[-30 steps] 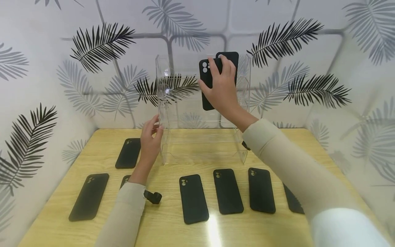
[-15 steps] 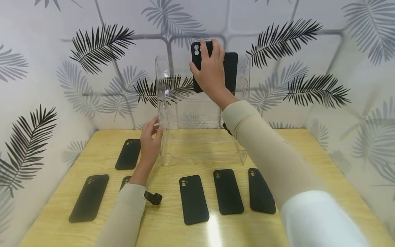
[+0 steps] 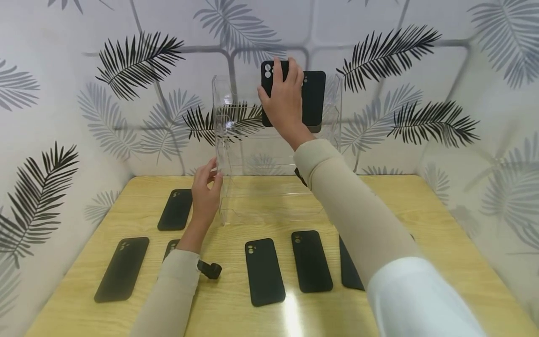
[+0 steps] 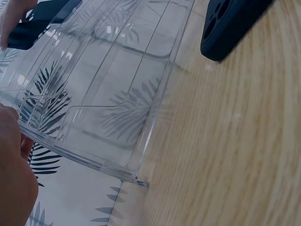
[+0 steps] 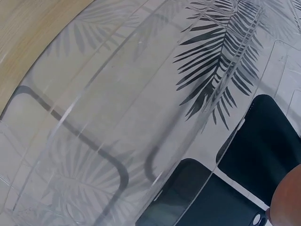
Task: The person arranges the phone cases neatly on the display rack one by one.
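Observation:
A clear acrylic display rack (image 3: 273, 192) with several tiers stands upright at the back of the table. My right hand (image 3: 286, 96) holds a black phone case (image 3: 266, 114) at the top tier, fingers over its upper part. Just right of it another black phone case (image 3: 313, 98) rests on that tier, partly hidden by the hand. In the right wrist view the held case (image 5: 258, 146) and the resting case (image 5: 197, 197) lie side by side, slightly apart. My left hand (image 3: 205, 192) grips the edge of the rack's left side panel (image 4: 84, 162).
Black phone cases lie on the wooden table (image 3: 223, 309): one beside the left hand (image 3: 175, 209), one at left (image 3: 122, 269), others in front (image 3: 265, 271), (image 3: 311, 262). My right sleeve partly covers another case (image 3: 350, 267). A patterned wall (image 3: 168, 70) stands behind.
The right hand has carried its phone case up and to the left, then slightly down, to stand beside the resting case. The left hand has stayed on the rack.

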`<state>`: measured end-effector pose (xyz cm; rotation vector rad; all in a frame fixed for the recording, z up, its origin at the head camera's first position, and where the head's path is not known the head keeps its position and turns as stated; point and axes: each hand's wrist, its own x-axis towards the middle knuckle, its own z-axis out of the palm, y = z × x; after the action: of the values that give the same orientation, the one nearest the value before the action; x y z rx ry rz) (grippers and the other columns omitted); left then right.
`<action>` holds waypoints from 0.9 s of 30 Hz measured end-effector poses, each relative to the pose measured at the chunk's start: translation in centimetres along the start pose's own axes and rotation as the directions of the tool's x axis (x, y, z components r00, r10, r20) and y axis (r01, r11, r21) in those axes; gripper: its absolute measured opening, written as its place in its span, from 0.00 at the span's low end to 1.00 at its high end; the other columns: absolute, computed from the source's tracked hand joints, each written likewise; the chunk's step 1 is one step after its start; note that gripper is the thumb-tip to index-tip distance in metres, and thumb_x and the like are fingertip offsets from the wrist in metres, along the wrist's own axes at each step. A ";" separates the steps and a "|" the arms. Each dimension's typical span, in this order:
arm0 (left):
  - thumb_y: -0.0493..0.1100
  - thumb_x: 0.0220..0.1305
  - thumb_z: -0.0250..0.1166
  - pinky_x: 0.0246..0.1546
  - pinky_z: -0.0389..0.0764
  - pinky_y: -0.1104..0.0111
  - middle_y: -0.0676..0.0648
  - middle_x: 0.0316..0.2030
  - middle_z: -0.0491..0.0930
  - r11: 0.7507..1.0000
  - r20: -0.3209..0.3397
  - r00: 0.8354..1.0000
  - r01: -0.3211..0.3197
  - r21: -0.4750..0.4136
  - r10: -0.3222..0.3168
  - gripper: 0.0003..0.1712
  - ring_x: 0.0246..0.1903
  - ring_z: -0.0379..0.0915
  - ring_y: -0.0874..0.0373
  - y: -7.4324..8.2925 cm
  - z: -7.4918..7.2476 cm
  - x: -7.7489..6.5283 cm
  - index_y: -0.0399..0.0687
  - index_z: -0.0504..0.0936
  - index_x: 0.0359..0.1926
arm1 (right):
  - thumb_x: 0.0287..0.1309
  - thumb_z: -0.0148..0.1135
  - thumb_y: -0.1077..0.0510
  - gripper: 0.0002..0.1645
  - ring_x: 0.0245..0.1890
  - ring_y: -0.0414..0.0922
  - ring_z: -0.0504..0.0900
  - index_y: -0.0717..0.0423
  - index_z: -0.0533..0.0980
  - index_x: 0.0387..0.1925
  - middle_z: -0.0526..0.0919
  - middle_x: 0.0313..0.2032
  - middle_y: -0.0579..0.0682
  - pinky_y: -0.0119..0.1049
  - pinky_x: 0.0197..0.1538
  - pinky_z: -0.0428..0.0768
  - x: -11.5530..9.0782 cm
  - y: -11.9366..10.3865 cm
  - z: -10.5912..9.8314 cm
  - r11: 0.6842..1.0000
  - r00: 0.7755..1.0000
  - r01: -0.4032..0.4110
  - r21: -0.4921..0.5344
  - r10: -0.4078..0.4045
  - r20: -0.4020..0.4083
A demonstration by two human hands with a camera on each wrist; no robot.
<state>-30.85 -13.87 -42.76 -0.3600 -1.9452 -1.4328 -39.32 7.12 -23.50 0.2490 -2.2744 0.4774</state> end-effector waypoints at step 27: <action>0.27 0.70 0.58 0.52 0.78 0.64 0.28 0.53 0.75 0.999 -0.012 1.000 0.003 0.032 -0.003 0.23 0.51 0.78 0.36 2.7 -0.3 -0.3 0.30 0.74 0.65 | 0.72 0.54 0.39 0.44 0.75 0.57 0.54 0.58 0.54 0.77 0.54 0.75 0.61 0.45 0.79 0.53 -1.2 -0.1 2.0 0.988 0.997 -0.067 -0.139 0.063 -0.035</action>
<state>-28.96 -13.09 -40.91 -0.3333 -1.9576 -1.4015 -39.77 6.29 -25.61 0.0964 -2.2798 0.3502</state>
